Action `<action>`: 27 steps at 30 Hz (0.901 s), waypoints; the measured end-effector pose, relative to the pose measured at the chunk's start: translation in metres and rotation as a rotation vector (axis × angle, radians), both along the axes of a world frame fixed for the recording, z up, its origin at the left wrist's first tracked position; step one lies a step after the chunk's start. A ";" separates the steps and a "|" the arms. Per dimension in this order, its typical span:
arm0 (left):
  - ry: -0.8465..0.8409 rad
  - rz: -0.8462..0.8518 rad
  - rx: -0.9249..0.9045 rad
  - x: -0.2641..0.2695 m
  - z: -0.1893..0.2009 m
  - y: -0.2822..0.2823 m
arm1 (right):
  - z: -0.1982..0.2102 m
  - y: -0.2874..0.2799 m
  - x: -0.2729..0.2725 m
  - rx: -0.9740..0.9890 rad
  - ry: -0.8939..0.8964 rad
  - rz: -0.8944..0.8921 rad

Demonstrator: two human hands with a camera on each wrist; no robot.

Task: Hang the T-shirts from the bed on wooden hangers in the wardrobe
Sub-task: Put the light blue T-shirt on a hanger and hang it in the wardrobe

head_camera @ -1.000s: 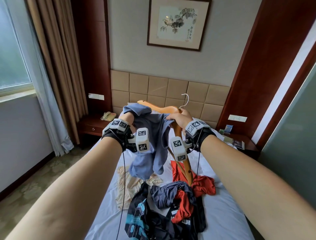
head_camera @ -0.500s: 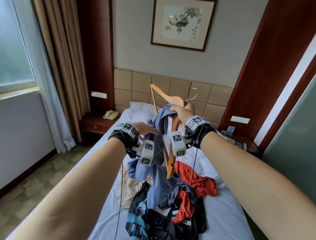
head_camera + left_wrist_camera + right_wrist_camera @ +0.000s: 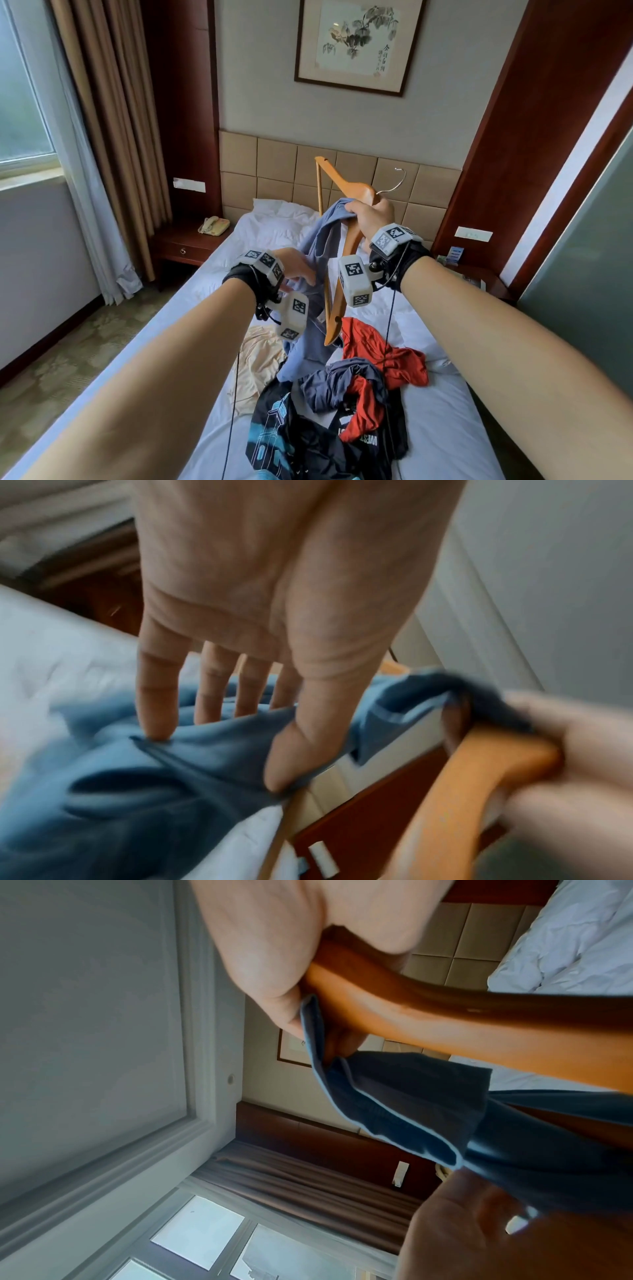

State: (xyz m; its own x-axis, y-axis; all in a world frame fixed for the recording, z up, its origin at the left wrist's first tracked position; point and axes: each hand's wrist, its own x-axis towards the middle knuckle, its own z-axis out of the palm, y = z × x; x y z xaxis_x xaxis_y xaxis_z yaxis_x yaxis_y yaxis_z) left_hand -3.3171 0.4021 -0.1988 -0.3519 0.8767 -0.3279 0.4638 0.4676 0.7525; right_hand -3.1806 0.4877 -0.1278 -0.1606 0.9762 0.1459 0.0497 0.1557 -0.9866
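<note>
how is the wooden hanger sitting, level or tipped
Tipped: the wooden hanger stands nearly on end in the right hand, one arm up, one down.

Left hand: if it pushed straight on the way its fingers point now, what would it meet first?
The left hand would meet the blue cotton T-shirt at once: its straight fingers already touch the cloth. Beyond the folds lies the white bedsheet, though depth there is unclear.

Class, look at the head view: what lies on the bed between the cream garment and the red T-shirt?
The blue T-shirt hangs between them, with the wooden hanger's lower end.
</note>
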 end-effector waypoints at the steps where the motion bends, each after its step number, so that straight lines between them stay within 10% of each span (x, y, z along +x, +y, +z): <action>1: 0.104 -0.028 -0.024 0.001 -0.002 0.001 | 0.000 0.000 0.000 -0.011 0.009 -0.007; 12: 0.250 0.119 0.303 -0.006 -0.002 0.014 | -0.002 0.011 0.016 0.082 -0.108 -0.017; 27: 0.001 0.102 0.412 0.002 0.050 0.018 | -0.010 0.013 0.016 0.215 -0.312 0.140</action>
